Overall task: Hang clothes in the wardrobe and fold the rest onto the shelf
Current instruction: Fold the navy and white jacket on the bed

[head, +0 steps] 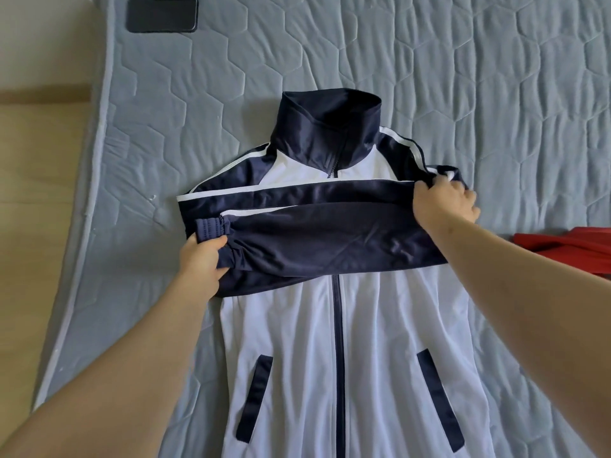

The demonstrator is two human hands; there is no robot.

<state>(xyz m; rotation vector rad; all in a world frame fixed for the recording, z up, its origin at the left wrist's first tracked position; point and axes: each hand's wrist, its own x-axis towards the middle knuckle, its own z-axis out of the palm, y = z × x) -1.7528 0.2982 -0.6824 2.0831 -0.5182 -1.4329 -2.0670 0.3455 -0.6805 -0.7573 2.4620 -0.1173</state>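
LOG | left hand [203, 259]: bare | left forearm [132, 375]: unsleeved to frame edge | right hand [446, 201]: bare | right forearm [529, 309]: unsleeved (small marks near wrist)

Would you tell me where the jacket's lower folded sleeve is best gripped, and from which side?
At its elastic cuff, from the left: the sleeve lies across the jacket, its gathered cuff ending at the left edge, where the left hand grips it.

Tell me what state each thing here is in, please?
Jacket: flat on the mattress, zipped up, sleeves folded across the chest.
Left hand: grips the upper sleeve's cuff.
Right hand: grips the sleeve fold at the shoulder.
Phone: lying flat on the mattress.
Red garment: lying flat, partly out of view.
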